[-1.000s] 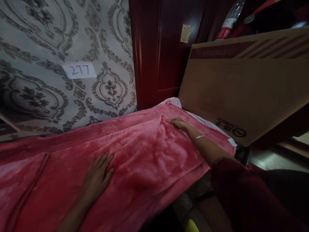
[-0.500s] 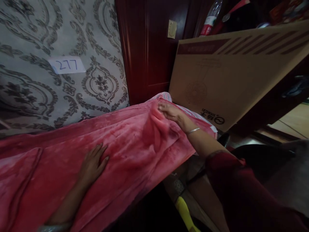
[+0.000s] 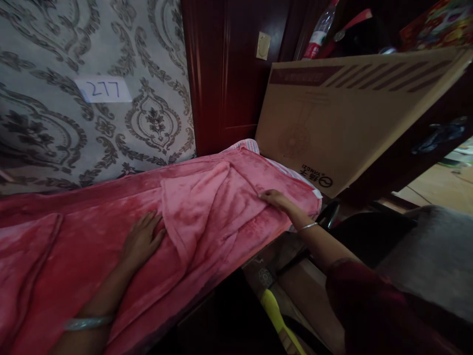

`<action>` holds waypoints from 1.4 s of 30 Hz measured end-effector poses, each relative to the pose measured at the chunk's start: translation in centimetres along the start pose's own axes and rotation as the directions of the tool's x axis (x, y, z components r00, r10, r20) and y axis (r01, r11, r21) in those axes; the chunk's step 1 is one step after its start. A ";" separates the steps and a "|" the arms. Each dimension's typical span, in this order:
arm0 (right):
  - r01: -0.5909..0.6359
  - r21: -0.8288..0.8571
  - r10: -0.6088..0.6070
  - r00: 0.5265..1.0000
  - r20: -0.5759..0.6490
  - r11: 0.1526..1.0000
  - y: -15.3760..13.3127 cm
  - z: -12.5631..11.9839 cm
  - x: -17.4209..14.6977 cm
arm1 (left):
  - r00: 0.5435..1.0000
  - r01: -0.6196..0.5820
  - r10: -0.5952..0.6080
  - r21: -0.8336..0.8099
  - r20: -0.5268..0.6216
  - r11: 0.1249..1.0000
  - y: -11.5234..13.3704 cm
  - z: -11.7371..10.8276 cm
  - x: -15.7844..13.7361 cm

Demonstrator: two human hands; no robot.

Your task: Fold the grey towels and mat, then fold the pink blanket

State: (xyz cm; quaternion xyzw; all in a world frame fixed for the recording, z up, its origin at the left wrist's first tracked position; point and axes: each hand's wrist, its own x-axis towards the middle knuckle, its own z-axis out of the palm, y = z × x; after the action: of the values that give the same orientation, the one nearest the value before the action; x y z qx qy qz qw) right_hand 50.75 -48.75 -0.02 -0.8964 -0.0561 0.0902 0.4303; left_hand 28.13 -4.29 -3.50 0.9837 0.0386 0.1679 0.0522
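Note:
A pink-red plush blanket (image 3: pixel 92 246) covers the long surface along the wall. Near its right half, a corner flap (image 3: pixel 188 197) lies folded back over the layer beneath. My left hand (image 3: pixel 142 239) rests flat on the blanket, palm down with fingers stretched, just left of that flap. At the right, my right hand (image 3: pixel 275 198) is closed in a pinch on the blanket's folded edge. A striped cloth (image 3: pixel 251 145) shows from under the blanket's far right end.
A large cardboard box (image 3: pixel 310 113) stands beyond the blanket's right end, with a plastic bottle (image 3: pixel 320 34) behind it. A paper marked 277 (image 3: pixel 103 89) is on the patterned wall. A grey cushion-like surface (image 3: pixel 417 261) is at the right.
My right hand has moved right and toward me, to the blanket's near edge. The bunched part has spread into a flatter folded flap. My left hand stays in place.

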 end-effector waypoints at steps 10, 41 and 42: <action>0.358 0.217 -0.340 0.933 -0.116 0.908 -2.4 -1.1 -1.9 | 1.000 0.001 -0.001 -0.014 0.012 1.000 0.1 -0.3 0.1; 0.026 -0.359 -0.141 0.944 -0.298 0.933 4.6 -1.1 -5.9 | 0.999 0.029 -0.029 -0.015 0.023 0.999 0.4 -0.2 0.4; -0.014 -0.390 -0.113 0.948 -0.299 0.921 4.8 -0.9 -6.1 | 0.999 0.028 -0.028 -0.009 0.031 1.000 0.4 -0.2 0.5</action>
State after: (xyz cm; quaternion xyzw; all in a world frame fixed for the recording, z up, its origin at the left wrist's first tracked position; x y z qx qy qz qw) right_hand 45.12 -53.56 -2.54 -0.9647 -0.0263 -0.0782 0.2502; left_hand 28.53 -4.59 -3.09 0.9852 0.0509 0.1522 0.0598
